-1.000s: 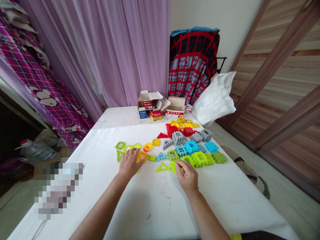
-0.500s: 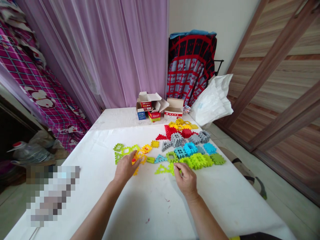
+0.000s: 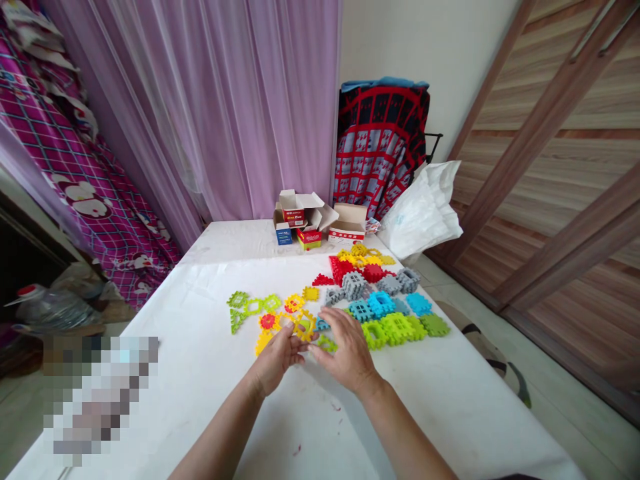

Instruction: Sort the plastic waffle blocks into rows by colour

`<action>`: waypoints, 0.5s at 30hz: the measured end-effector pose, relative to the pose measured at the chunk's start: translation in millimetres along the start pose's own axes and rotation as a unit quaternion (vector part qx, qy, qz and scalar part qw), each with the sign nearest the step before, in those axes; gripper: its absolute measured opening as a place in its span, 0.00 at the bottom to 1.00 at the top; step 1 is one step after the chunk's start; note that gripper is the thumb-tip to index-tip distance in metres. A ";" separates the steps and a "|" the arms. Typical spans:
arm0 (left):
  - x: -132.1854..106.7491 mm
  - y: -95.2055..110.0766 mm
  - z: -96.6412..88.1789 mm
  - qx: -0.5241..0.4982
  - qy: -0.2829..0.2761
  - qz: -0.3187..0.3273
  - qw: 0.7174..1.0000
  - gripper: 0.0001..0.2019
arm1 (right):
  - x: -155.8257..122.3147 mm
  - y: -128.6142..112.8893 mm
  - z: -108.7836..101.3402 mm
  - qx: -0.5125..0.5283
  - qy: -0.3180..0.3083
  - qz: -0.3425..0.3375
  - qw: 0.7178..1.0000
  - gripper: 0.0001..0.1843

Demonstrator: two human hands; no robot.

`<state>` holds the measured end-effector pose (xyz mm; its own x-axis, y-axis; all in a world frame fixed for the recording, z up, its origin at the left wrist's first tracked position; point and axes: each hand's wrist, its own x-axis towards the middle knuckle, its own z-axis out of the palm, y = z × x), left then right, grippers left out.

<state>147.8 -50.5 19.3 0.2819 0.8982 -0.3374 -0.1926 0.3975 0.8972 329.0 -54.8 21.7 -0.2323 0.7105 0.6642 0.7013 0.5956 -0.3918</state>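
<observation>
Colourful plastic interlocking tiles lie on a white table [image 3: 210, 373]. My left hand [image 3: 275, 360] is closed, with its fingertips pinching a yellow ring-shaped tile [image 3: 304, 326]. My right hand [image 3: 344, 348] meets it from the right, fingers curled toward the same tile; what it grips is hidden. A light green tile [image 3: 327, 344] shows under the right palm. Beside the left hand lie a yellow tile with a red centre [image 3: 268, 322] and light green open tiles [image 3: 250, 307].
Right of the hands lie green [image 3: 395, 329], blue [image 3: 380, 305], grey [image 3: 355, 285], red [image 3: 345, 268] and yellow [image 3: 363, 253] tile heaps. Opened small boxes [image 3: 306, 224] stand at the far edge. A white bag [image 3: 420, 213] hangs over the far right corner. Purple curtain behind.
Both hands came together at the table's middle. The left hand lifted off the yellow tiles and pinched one. The right hand moved left from the green heap.
</observation>
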 end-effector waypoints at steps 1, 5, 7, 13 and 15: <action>-1.2 -0.9 1.5 0.009 -0.005 0.006 1.000 0.27 | 3.9 -3.3 1.0 0.005 -0.007 0.004 1.000 0.26; -5.8 -4.6 5.9 0.003 -0.030 0.024 0.999 0.29 | 13.8 -13.1 6.9 0.027 -0.034 0.032 0.999 0.22; -7.3 -4.4 4.6 0.002 -0.037 0.024 0.999 0.29 | 15.1 -15.0 7.8 0.030 -0.038 0.042 0.998 0.19; -9.2 11.6 -6.7 0.136 0.060 0.089 0.985 0.24 | 14.8 -12.4 -5.2 0.006 -0.078 -0.030 0.996 0.25; -9.0 17.8 -7.0 0.178 0.070 0.101 0.976 0.23 | 16.4 -11.7 -11.2 -0.004 -0.109 -0.072 0.991 0.29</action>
<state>135.3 -50.2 36.4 0.1364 0.9784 -0.1556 0.1139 0.1406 0.9835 324.5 -54.2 44.4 -0.4697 0.6830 0.5594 0.6556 0.6942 -0.2972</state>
